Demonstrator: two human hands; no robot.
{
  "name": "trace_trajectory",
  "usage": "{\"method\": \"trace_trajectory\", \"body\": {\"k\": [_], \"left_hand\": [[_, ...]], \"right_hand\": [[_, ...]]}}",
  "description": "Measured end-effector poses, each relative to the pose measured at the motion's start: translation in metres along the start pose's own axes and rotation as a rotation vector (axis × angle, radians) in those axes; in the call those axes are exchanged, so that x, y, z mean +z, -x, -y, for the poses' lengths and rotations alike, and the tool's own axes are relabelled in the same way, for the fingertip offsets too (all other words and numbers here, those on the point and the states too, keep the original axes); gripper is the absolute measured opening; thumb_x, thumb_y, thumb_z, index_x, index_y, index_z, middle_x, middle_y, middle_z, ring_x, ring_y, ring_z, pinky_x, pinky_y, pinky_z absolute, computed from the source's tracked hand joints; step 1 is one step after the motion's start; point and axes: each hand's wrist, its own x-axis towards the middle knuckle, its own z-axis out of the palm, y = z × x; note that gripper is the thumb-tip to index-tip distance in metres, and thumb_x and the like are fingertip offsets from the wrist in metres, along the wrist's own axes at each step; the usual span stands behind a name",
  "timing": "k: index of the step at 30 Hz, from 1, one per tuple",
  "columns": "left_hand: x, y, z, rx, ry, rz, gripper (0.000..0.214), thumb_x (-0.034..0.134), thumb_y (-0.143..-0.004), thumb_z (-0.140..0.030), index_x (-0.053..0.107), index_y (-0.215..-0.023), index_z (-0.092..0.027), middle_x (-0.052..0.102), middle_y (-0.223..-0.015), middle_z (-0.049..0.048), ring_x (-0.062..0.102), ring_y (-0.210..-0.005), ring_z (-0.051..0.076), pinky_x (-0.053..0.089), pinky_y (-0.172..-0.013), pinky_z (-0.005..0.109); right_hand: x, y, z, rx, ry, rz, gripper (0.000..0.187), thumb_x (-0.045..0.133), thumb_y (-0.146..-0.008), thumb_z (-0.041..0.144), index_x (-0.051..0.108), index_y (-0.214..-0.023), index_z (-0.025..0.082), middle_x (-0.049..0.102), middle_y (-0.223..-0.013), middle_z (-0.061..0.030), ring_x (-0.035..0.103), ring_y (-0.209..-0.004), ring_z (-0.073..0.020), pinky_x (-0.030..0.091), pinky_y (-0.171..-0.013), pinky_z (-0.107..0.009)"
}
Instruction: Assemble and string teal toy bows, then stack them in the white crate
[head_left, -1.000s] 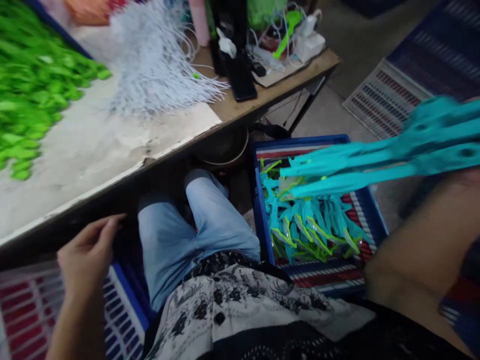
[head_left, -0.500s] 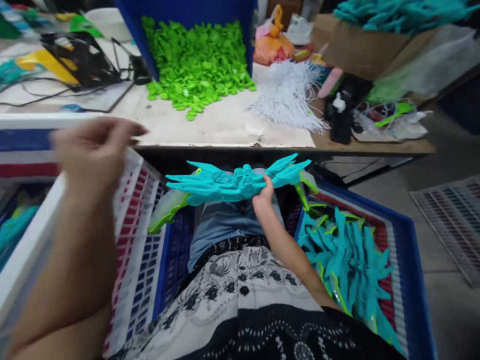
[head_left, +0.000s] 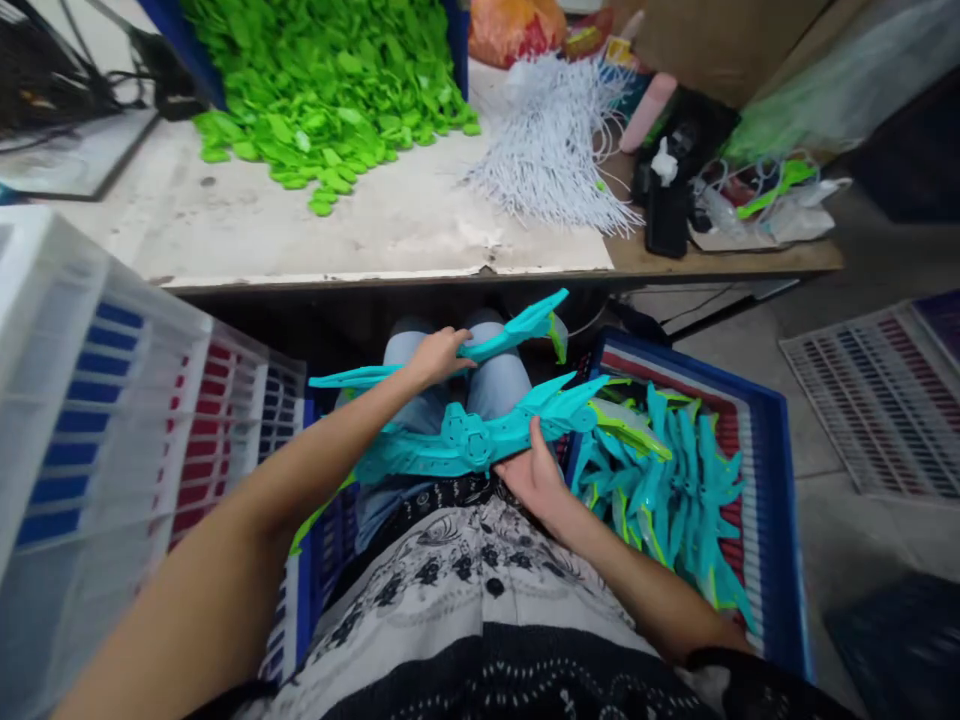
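Above my lap, my left hand (head_left: pixel 444 357) is closed around the grip of a turquoise plastic toy bow (head_left: pixel 529 325) with wing-like ends. My forearm covers part of this bow's left side. Closer to my body, a second turquoise bow (head_left: pixel 480 440) lies across my right hand (head_left: pixel 536 478). My right thumb rests over its front edge, and my other fingers are underneath, mostly hidden. Yellow-green and clear tips stick out at this bow's ends. At my right, a blue-rimmed basket (head_left: pixel 787 500) holds many similar turquoise pieces (head_left: pixel 675 480).
A worktable (head_left: pixel 360 240) stands ahead, with a heap of green plastic pieces (head_left: pixel 337 90) spilling from a blue bin and a bundle of white strings (head_left: pixel 555 150). A black tool (head_left: pixel 667 215) lies near its right end. A white crate (head_left: pixel 97 300) rises at my left.
My left hand has come from the raised left side to the middle and now grips a bow. Two bows are now apart above my lap. The view has tilted downward.
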Motion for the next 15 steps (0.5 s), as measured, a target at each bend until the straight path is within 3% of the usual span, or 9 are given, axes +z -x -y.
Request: {"method": "trace_trajectory", "body": {"k": [2,4,5,6,8,9,11,13,15], "left_hand": [[-0.009,-0.009,0.019,0.075,0.073,0.069,0.051,0.061,-0.075,-0.050,0.059,-0.117,-0.021,0.064,-0.110,0.0080,0.060,-0.101,0.025,0.043,-0.083,0.028],[-0.020,-0.018,0.036,0.105,0.102,0.161,0.048,0.061,-0.073,-0.054,0.065,-0.108,-0.022,0.067,-0.105,0.0053,0.061,-0.098,0.024,0.043,-0.082,0.027],[-0.025,-0.022,0.040,0.106,0.087,0.201,0.047,0.062,-0.071,-0.055,0.066,-0.105,-0.022,0.067,-0.104,0.0055,0.061,-0.098,0.024,0.043,-0.083,0.027],[-0.029,-0.025,0.041,0.105,0.060,0.215,0.049,0.064,-0.068,-0.055,0.068,-0.104,-0.022,0.067,-0.107,0.0066,0.060,-0.100,0.025,0.043,-0.084,0.028],[-0.034,-0.036,0.031,0.111,0.038,0.154,0.059,0.067,-0.064,-0.056,0.066,-0.111,-0.020,0.062,-0.118,0.0100,0.056,-0.109,0.029,0.042,-0.091,0.032],[-0.035,-0.042,0.021,0.109,0.079,0.098,0.066,0.066,-0.064,-0.057,0.062,-0.118,-0.019,0.059,-0.124,0.0115,0.054,-0.112,0.030,0.041,-0.093,0.033],[-0.033,-0.060,-0.005,0.060,0.257,0.005,0.076,0.059,-0.071,-0.060,0.050,-0.132,-0.014,0.057,-0.127,0.0137,0.054,-0.114,0.028,0.042,-0.093,0.032],[-0.028,-0.080,-0.031,-0.025,0.416,0.015,0.073,0.052,-0.078,-0.060,0.050,-0.130,-0.009,0.062,-0.118,0.0146,0.059,-0.104,0.026,0.045,-0.085,0.030],[-0.022,-0.097,-0.051,-0.096,0.492,0.096,0.062,0.053,-0.078,-0.059,0.063,-0.111,-0.006,0.068,-0.099,0.0136,0.063,-0.088,0.025,0.047,-0.073,0.030]], "right_hand": [[-0.014,0.031,0.024,0.157,0.131,0.074,0.050,0.061,-0.073,0.063,0.062,-0.099,0.021,0.069,-0.103,-0.0099,0.066,-0.099,-0.0254,0.049,-0.093,-0.047],[-0.029,0.047,0.064,0.128,0.418,0.069,0.039,0.067,-0.073,0.053,0.065,-0.089,0.018,0.071,-0.089,-0.0113,0.068,-0.083,-0.0255,0.050,-0.087,-0.048],[-0.038,0.046,0.088,-0.007,0.580,-0.009,0.036,0.067,-0.073,0.052,0.066,-0.084,0.018,0.071,-0.083,-0.0109,0.068,-0.076,-0.0252,0.051,-0.083,-0.050],[-0.046,0.037,0.112,-0.232,0.722,-0.141,0.035,0.064,-0.074,0.052,0.066,-0.082,0.019,0.070,-0.080,-0.0099,0.067,-0.075,-0.0247,0.050,-0.084,-0.050],[-0.061,0.000,0.156,-0.675,0.945,-0.424,0.040,0.070,-0.070,0.045,0.065,-0.101,0.021,0.068,-0.103,-0.0101,0.061,-0.102,-0.0270,0.040,-0.100,-0.051],[-0.068,-0.025,0.172,-0.745,1.053,-0.454,0.057,0.078,-0.059,0.041,0.062,-0.110,0.021,0.063,-0.115,-0.0115,0.054,-0.115,-0.0302,0.034,-0.105,-0.052],[-0.078,-0.076,0.190,-0.668,1.123,-0.369,0.082,0.085,-0.045,0.033,0.056,-0.121,0.018,0.060,-0.122,-0.0127,0.050,-0.119,-0.0315,0.035,-0.105,-0.049],[-0.084,-0.113,0.191,-0.476,1.082,-0.203,0.081,0.082,-0.048,0.030,0.055,-0.123,0.015,0.066,-0.108,-0.0102,0.061,-0.102,-0.0283,0.045,-0.094,-0.046],[-0.089,-0.128,0.183,-0.364,1.074,-0.115,0.068,0.076,-0.055,0.029,0.057,-0.119,0.015,0.069,-0.090,-0.0053,0.065,-0.080,-0.0242,0.051,-0.080,-0.043]]}}
